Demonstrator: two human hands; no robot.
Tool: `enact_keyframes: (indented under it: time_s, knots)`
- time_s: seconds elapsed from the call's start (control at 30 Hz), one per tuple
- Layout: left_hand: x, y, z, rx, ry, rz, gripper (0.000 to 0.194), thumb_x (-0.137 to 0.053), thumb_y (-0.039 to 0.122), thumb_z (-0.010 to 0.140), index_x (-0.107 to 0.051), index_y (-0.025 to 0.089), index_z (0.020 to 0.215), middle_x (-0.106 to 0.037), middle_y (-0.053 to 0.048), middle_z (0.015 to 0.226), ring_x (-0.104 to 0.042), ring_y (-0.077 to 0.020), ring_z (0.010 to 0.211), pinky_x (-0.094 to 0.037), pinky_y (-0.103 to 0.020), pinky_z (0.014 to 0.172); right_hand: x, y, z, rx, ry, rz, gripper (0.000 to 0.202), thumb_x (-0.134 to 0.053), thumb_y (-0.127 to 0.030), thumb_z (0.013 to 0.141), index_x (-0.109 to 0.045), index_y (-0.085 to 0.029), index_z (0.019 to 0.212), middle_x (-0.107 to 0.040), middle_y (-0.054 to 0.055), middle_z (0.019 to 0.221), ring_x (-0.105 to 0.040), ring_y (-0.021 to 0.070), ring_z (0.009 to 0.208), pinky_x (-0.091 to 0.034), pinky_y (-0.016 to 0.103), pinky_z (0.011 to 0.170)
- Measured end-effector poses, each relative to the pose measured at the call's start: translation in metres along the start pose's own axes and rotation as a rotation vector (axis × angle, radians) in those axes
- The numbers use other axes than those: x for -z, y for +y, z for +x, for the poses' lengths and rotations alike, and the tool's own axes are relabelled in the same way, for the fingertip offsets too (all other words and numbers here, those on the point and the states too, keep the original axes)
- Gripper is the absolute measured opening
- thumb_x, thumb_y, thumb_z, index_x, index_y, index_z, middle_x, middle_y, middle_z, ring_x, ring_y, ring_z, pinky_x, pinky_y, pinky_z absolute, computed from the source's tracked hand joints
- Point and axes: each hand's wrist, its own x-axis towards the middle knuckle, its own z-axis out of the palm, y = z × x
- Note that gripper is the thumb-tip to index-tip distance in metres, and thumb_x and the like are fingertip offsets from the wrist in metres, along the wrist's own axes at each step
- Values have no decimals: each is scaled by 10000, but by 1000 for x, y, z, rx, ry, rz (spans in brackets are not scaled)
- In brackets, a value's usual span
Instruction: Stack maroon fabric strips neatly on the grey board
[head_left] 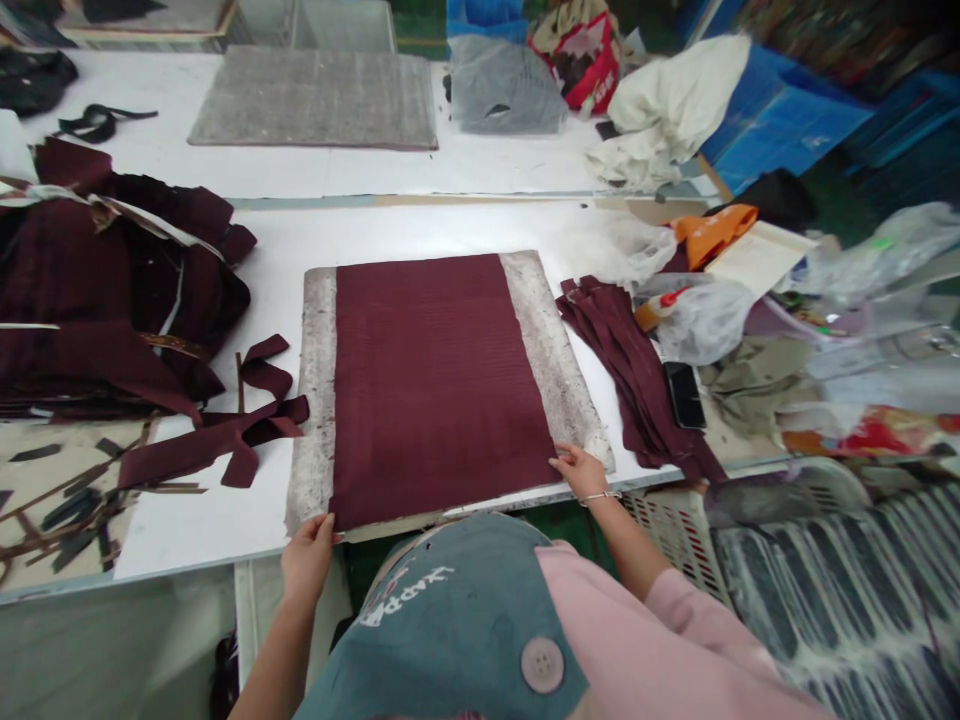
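A maroon fabric panel [435, 390] lies flat over a speckled grey board [319, 370] on the white table, with board showing at both sides. My left hand [307, 548] pinches the panel's near left corner. At the near right corner, my right hand [580, 470] grips the panel's edge between thumb and fingers; a bracelet circles that wrist. Long maroon fabric strips [619, 370] lie in a bundle just right of the board. Loose maroon scraps [259, 420] lie to its left.
A large tied stack of maroon fabric [97, 300] fills the left side. A phone [684, 395], plastic bags [697, 320] and a basin [810, 320] crowd the right. Behind lies another grey board [319, 98]. A crate [679, 535] stands below the right edge.
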Motion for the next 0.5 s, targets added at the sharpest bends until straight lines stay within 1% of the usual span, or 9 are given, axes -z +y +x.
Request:
enact_keyframes:
  time_s: [0.13, 0.33, 0.5]
  knots:
    - [-2, 1, 3, -21, 13, 77, 413, -453, 507, 753, -650, 193, 937, -671, -15, 604, -639, -252, 720, -444, -350, 706, 0, -4, -2, -15, 17, -48, 310, -650, -305, 722, -636, -230, 1023, -697, -14, 756, -650, 182, 761, -467, 278, 736]
    - [1, 8, 0, -35, 22, 123, 398, -443, 497, 761, -656, 199, 917, -679, -15, 628, -642, -254, 749, -443, -342, 713, -2, -6, -1, -41, 29, -99, 292, -647, -311, 728, -625, -200, 996, -696, -2, 751, -649, 177, 755, -454, 261, 724]
    - [1, 12, -1, -44, 29, 142, 397, -459, 496, 752, -670, 193, 896, -684, -26, 636, -646, -265, 769, -447, -355, 737, -3, -5, 0, -48, 27, -126, 270, -631, -322, 738, -618, -196, 978, -698, -1, 757, -651, 177, 768, -447, 258, 725]
